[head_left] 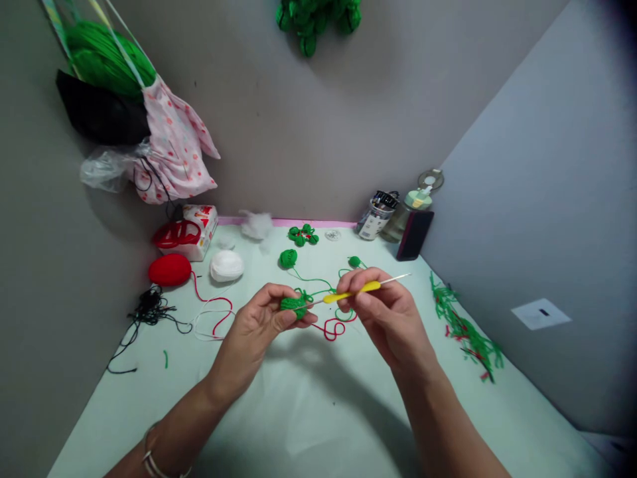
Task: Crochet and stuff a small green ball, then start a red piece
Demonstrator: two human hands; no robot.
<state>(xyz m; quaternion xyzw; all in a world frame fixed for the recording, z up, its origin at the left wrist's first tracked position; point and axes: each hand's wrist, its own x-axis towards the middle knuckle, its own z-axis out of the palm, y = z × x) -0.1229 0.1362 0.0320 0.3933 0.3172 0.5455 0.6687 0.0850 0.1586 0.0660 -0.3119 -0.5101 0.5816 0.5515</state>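
My left hand (263, 322) pinches a small green crochet piece (292, 304) between thumb and fingers, just above the pale green table (308, 411). My right hand (383, 309) grips a crochet hook with a yellow handle (354, 291); its metal tip points left into the green piece. A green yarn strand (313, 282) runs from the piece back towards a small green ball (287, 258). A loop of red yarn (334, 327) lies on the table under my hands.
At the back left lie a red yarn ball (170, 269), white yarn (226, 265), a box (196, 230) and tangled black thread (149, 309). Finished green pieces (303, 234) and bottles (393, 216) stand by the wall. Green and red yarn scraps (465, 328) lie right. Bags (129, 113) hang upper left.
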